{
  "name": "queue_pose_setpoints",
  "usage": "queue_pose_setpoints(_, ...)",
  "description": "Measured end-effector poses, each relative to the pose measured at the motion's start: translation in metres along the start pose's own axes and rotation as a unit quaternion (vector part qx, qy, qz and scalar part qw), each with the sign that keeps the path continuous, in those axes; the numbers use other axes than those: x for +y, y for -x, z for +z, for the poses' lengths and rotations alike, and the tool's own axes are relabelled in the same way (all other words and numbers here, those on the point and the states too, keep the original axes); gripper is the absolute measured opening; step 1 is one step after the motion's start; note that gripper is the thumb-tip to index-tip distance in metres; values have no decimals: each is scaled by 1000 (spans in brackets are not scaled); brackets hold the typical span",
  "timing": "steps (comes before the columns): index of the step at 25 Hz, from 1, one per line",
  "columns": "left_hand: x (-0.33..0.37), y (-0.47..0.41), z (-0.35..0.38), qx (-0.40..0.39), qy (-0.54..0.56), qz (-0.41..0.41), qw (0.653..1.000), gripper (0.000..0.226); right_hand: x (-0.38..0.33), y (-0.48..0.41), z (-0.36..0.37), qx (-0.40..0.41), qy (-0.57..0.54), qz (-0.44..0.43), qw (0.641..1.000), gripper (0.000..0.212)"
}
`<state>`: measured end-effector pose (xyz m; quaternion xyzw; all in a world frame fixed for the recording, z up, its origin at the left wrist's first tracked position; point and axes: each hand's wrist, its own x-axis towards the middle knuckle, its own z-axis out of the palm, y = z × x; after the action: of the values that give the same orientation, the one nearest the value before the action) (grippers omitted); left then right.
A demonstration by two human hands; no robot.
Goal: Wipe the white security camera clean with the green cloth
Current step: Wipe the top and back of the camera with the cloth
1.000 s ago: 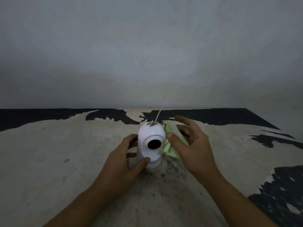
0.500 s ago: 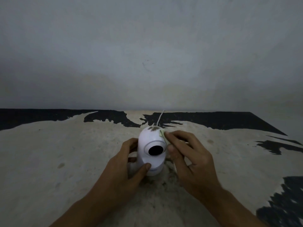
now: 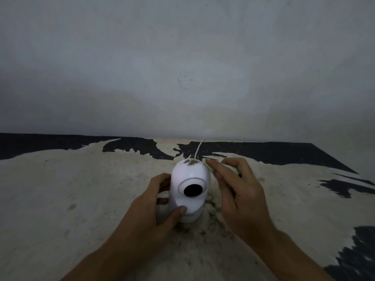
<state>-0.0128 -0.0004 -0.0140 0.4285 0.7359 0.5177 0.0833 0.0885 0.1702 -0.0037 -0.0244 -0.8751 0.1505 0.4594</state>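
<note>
Near the middle of the desk (image 3: 60,199), a little toward its far edge, I see the white security camera (image 3: 189,191) standing upright, its dark lens facing me. A patch of dark grime sits on its crown, and a thin white cable (image 3: 198,149) runs from behind it toward the wall (image 3: 182,67). My left hand (image 3: 154,216) is clasped around the lower body of the camera, thumb pressed on the front below the lens, fingers curled round the left side. My right hand (image 3: 241,191) is bunched around the green cloth (image 3: 233,169), of which I can see only a pale sliver between the fingers; the fingertips press against the upper right side of the camera, just beside the grime. The desk surface is worn pale, with black patches along its far edge and right side, and dirt specks near the camera's base.
</note>
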Motion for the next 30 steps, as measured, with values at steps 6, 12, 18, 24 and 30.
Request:
queue_pose_setpoints(6, 0, 0, -2, -10, 7, -8, 1000, 57, 7, -3, 4, -32, -3, -9, 999, 36)
queue_pose_setpoints(12, -4, -2, -1, -10, 6, -4, 1000, 53, -5, -6, 5, -14, -47, -6, 999, 33)
queue_pose_setpoints(18, -7, -2, -1, -7, 5, -3, 1000, 54, 0, -7, 3, -39, -81, 73, 993, 30)
queue_pose_setpoints(24, -7, -2, 0, -5, 9, -6, 1000, 53, -7, -10, 3, -71, -104, 113, 986, 29)
queue_pose_setpoints(30, -5, -2, -1, -6, 3, -9, 1000, 53, -17, -17, -5, -54, -114, 113, 986, 22)
